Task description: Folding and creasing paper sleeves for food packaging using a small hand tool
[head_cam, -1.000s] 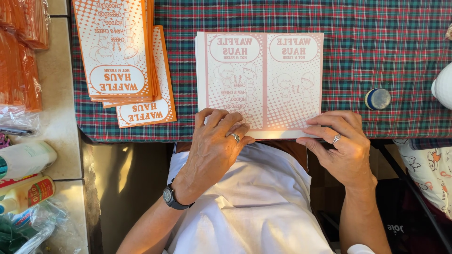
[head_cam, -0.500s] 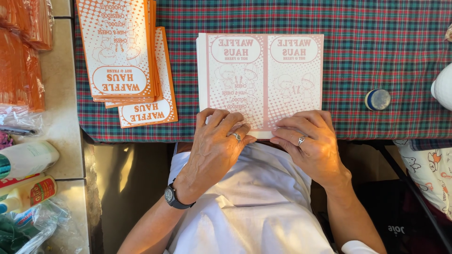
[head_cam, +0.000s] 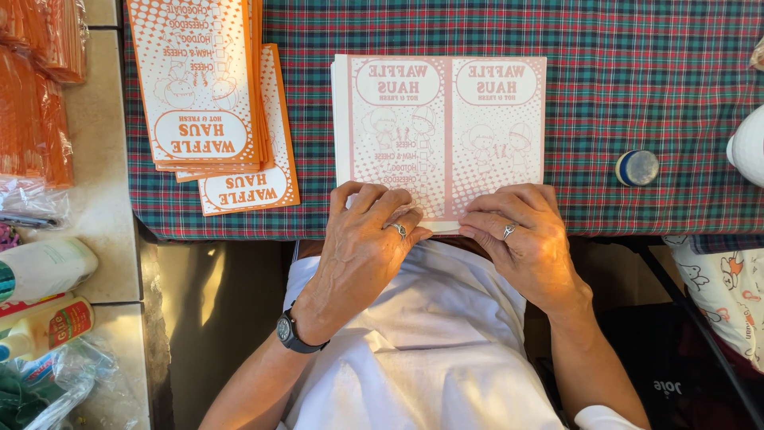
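Bare cloth (head_cam: 605, 103) — round cap (head_cam: 637, 168) rightward

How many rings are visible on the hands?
2: one ring on the left hand, one ring on the right hand. Others may be hidden.

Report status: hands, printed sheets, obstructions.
Left hand and right hand pressing near edge of pale pink printed paper stack. Orange printed paper pile apart, left. Small round blue-rimmed cap right, clear.

Both hands, left (head_cam: 368, 239) and right (head_cam: 521, 237), pinch near edge of pink printed sheet stack (head_cam: 442, 131) on plaid tablecloth (head_cam: 637, 80).
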